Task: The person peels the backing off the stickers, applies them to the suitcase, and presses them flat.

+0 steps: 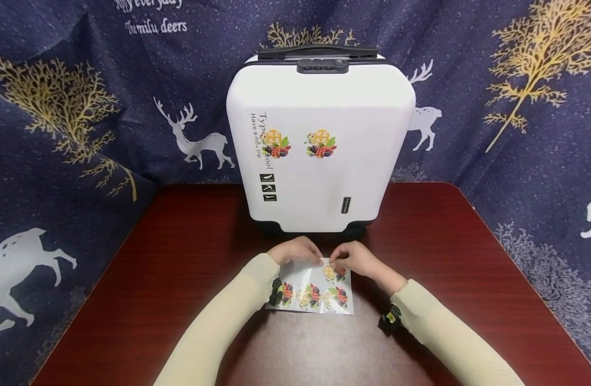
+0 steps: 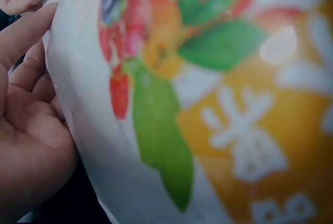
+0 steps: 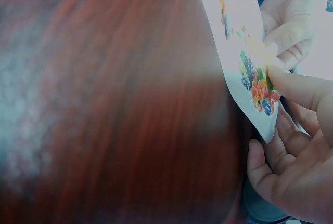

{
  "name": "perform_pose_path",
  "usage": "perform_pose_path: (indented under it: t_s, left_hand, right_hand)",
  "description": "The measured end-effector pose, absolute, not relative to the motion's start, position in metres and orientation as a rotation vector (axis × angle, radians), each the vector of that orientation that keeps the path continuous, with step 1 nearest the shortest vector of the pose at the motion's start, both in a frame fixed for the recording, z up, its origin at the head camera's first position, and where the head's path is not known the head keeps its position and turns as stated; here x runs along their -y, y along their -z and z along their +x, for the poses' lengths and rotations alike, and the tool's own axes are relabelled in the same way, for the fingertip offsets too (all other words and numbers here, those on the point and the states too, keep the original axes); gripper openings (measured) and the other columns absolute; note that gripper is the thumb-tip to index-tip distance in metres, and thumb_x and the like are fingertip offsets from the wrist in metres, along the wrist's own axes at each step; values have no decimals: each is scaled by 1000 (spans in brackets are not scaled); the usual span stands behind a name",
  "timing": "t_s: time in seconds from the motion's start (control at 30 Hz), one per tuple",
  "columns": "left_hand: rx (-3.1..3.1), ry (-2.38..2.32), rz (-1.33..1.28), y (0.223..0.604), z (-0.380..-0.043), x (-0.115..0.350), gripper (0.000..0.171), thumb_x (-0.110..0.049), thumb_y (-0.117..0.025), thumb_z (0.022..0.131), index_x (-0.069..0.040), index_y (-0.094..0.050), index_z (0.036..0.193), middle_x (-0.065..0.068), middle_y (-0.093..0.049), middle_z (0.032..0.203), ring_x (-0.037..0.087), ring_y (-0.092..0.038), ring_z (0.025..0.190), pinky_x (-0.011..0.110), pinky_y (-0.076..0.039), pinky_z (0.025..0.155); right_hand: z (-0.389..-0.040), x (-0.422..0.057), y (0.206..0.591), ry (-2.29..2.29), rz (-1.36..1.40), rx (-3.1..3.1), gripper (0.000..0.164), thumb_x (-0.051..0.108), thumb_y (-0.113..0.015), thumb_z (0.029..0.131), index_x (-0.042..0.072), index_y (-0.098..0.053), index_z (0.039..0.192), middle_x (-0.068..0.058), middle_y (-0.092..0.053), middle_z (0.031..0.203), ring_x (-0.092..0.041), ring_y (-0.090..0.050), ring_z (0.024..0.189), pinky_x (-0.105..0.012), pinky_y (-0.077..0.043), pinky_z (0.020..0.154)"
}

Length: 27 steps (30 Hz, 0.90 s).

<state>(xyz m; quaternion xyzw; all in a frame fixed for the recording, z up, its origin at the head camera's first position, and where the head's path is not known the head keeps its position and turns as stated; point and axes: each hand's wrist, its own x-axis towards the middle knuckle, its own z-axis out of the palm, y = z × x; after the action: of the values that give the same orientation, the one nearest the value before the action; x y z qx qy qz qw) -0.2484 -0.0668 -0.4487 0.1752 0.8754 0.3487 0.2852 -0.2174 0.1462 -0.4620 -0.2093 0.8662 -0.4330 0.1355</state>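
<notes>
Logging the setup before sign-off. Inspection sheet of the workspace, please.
Surface: dark red table, wood-grained, pale glare at the near middle.
Job's things: sticker sheet between the hands; white suitcase upright behind it, two fruit stickers side by side on its front.
Clutter: nothing seen.
Left hand: holds the sheet's far edge.
Right hand: pinches the sheet near its far right corner.
Cables: nothing seen.
Surroundings: dark blue printed cloth behind and on both sides.
</notes>
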Motion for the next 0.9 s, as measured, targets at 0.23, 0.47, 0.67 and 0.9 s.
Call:
perform_pose_path:
  t_s: [0.23, 0.47, 0.67, 0.9]
  left_hand:
    - [-2357, -914, 449, 450, -247, 65, 25, -20, -75, 90, -8, -79, 111, 8, -74, 125, 22, -63, 116, 37, -48, 107]
    - [-2389, -884, 449, 451, -249, 64, 22, -20, -76, 90, -9, -80, 108, 6, -75, 121, 15, -62, 107, 34, -48, 104]
    - [-2407, -863, 448, 451, -249, 64, 21, -21, -77, 89, -11, -81, 107, 5, -76, 118, 15, -62, 106, 34, -48, 104]
    - [-2405, -876, 431, 452, -249, 64, 18, -19, -77, 90, -11, -81, 105, 5, -76, 116, 14, -62, 103, 36, -48, 104]
  right_hand:
    - [-217, -145, 461, 1194, -612, -2608, 6, 7, -76, 88, 1, -78, 88, -12, -71, 93, -10, -59, 82, -25, -50, 71]
    - [-217, -145, 460, 1204, -612, -2635, 5, 5, -76, 86, 1, -79, 84, -12, -72, 93, -13, -60, 88, -26, -50, 74]
    - [-216, -145, 458, 1148, -626, -2702, 5, 7, -77, 86, 4, -80, 83, -11, -73, 96, -20, -62, 96, -31, -50, 83]
    - [-217, -147, 458, 1158, -599, -2647, 6, 6, -74, 89, 2, -78, 88, -11, -76, 92, -13, -63, 85, -27, -51, 77]
